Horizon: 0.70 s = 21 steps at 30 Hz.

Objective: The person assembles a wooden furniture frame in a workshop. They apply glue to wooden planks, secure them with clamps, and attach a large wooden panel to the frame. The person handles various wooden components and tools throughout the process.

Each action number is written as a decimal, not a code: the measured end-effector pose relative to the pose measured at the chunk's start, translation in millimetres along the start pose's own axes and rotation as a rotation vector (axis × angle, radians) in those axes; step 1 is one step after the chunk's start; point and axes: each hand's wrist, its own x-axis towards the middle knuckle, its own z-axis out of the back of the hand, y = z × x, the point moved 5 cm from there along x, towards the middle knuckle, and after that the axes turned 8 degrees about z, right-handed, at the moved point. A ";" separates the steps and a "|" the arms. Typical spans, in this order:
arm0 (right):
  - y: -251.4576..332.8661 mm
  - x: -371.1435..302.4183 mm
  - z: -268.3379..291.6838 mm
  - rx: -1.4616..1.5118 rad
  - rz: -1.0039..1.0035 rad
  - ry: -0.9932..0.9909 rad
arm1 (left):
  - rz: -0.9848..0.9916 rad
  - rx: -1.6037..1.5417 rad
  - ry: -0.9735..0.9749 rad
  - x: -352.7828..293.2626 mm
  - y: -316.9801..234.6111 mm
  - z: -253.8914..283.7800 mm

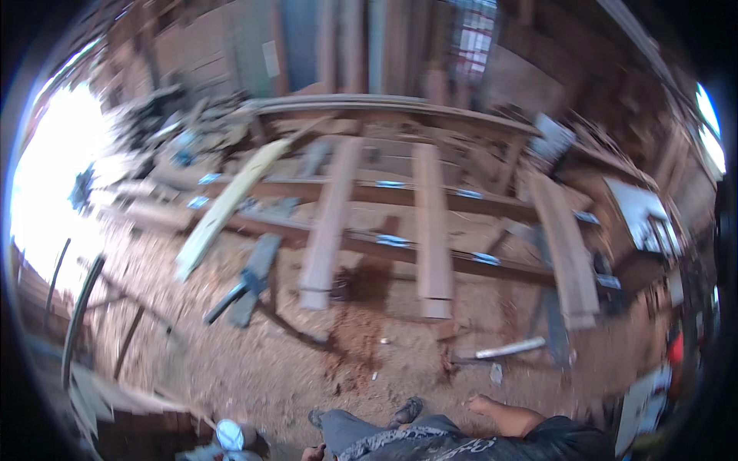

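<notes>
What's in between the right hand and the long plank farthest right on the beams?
In this view, a pale strip and a small whitish scrap lie between the right hand and that plank. Both seem low, on the ground, so they probably don't block much. Blur could hide smaller bits.

White daylight glares from the opening [61, 169] beyond the left ends of the wooden rails [507, 268]. Inside is dimmer, the planks [328, 230] are blurred, and lines bend near the rim.

The planks [432, 230] look like bare matt wood; the brown rails [363, 244] matt too; the floor [254, 369] rough; the trousers [350, 426] matt cloth.
</notes>
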 end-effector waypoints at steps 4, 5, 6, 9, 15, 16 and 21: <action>-108.4 -107.8 -98.2 0.588 -0.154 -0.204 | -0.445 0.592 -0.050 9.4 -140.3 -0.2; -132.3 -133.3 -123.1 0.815 -0.268 -0.271 | -0.413 0.600 -0.159 11.0 -186.7 -7.6; -153.3 -160.0 -151.8 1.044 -0.376 -0.332 | -0.376 0.601 -0.266 2.7 -227.4 -16.6; -201.2 -209.9 -218.3 1.192 -0.462 -0.388 | -0.732 0.881 -0.132 -58.5 -378.4 -95.8; -227.5 -248.5 -281.8 0.581 -0.678 -0.466 | -1.113 1.114 0.359 -288.4 -548.9 -332.8; -223.9 -252.3 -283.3 0.589 -0.720 -0.499 | -1.229 1.126 0.609 -336.1 -545.4 -373.0; -266.2 -322.0 -243.0 1.181 -0.974 -1.041 | -1.455 1.222 0.912 -496.0 -526.6 -509.5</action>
